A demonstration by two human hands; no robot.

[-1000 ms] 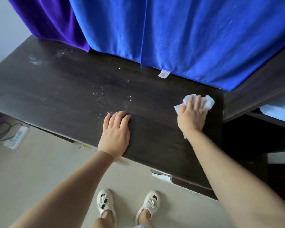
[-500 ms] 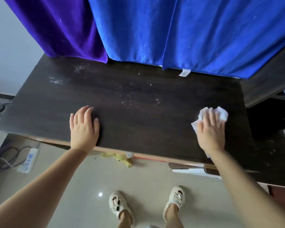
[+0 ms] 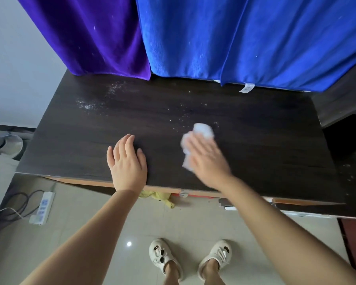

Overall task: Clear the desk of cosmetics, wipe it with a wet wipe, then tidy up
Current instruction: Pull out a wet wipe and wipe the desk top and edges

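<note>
Now wiping | right hand (image 3: pixel 207 161) flat, fingers straight, pressing wet wipe (image 3: pixel 202 131) on desk (image 3: pixel 265 145) at frame centre | white specks (image 3: pixel 181 118) lie just up-left of its fingertips; a further patch (image 3: pixel 88 103) sits upper left, nearer left hand (image 3: pixel 127 161), which rests open and empty | right hand likely sweeps leftward.

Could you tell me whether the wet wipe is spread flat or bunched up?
Bunched up: the wipe shows as a crumpled white wad under the right hand's flat fingers, though motion blur hides detail.
</note>
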